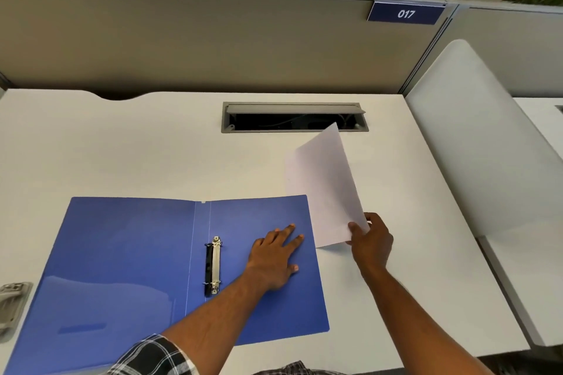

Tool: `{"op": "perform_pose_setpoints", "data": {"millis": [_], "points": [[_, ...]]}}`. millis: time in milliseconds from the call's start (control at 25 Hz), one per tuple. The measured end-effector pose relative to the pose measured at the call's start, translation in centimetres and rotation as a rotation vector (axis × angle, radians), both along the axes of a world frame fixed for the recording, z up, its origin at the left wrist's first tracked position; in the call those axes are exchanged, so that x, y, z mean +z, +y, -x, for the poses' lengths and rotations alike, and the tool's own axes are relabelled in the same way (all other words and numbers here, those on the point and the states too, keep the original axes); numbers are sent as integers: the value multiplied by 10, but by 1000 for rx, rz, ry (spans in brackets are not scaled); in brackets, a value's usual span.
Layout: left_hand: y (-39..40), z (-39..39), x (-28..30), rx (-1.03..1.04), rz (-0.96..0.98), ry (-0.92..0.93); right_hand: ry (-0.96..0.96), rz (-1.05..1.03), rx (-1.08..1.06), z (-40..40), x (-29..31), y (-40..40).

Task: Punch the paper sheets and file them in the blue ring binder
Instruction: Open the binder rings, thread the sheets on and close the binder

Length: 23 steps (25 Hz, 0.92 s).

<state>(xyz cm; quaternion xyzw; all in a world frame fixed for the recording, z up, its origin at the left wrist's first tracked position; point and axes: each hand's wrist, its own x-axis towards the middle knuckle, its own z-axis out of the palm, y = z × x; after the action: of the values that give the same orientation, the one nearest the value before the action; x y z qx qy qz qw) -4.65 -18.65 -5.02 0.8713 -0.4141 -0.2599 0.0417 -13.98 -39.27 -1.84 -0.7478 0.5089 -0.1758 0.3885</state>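
Note:
The blue ring binder (122, 256) lies open and flat on the white desk (122, 146), its metal ring mechanism (214, 265) just right of the spine. My left hand (274, 256) rests palm down with fingers spread on the binder's right inner cover. My right hand (370, 240) pinches the lower corner of the white paper sheets (326, 189), holding them tilted up just beyond the binder's right edge. A grey hole punch (12, 304) sits at the desk's left edge, partly cut off by the frame.
An open grey cable tray (294, 117) is sunk into the desk behind the paper. A beige partition (213, 39) closes off the back, with a blue "017" sign (406, 13). A white side divider (475, 137) stands on the right.

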Motion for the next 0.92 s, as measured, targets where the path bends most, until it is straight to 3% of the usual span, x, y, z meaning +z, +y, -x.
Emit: {"op": "perform_pose_setpoints", "data": {"millis": [280, 360, 480, 560, 600, 720, 920], "points": [[4, -11, 3, 67, 102, 181, -265, 98, -214, 23, 44, -5], [3, -13, 11, 297, 318, 440, -338, 38, -202, 22, 52, -1], [7, -27, 44, 868, 760, 971, -390, -164, -79, 20, 48, 23], [17, -42, 55, 1073, 915, 1203, -368, -291, -6, 25, 35, 41], [22, -44, 58, 1084, 888, 1176, -340, -339, 15, 30, 25, 47], [57, -32, 46, 1123, 678, 824, -193, -417, 69, 43, -6, 70], [74, 0, 8, 1217, 520, 670, 126, -155, 91, 62, -23, 84]]}}
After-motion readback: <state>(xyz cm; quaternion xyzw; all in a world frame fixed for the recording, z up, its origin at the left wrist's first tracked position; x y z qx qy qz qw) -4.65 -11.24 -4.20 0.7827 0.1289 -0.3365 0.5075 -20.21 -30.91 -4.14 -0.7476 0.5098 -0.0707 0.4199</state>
